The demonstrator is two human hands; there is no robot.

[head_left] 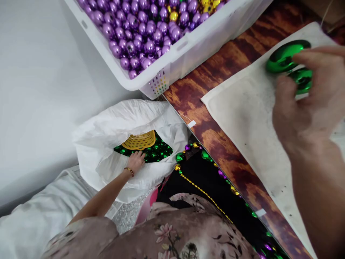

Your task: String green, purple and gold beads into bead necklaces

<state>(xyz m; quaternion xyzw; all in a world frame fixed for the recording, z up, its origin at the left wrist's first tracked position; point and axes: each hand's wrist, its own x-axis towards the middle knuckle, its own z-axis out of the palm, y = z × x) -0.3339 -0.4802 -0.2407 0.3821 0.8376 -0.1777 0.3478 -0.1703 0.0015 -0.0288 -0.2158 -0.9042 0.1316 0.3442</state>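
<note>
Noted at right of frame, curled by two glossy green pieces (283, 57) over white cloth (242, 111): right hand (320, 90), blurred; cannot tell whether clamped on either. Judged light, stiff, slippery, perhaps easily scuffed; best taken across rounded sides between thumb and fingertips. Noted left of centre, well apart from right hand: left hand (137, 160), at green beads (159, 151) in white sack (99, 131); fingertips indistinct, cannot tell if gripping. Counted: two green pieces, one sack, one yellow basket (140, 141) within, one white crate (134, 84) at top centre; purple beads (142, 36) there too many to count

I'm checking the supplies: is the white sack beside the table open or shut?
Open: the white sack gapes, showing green beads and a yellow basket inside; the left hand is at its mouth.
</note>
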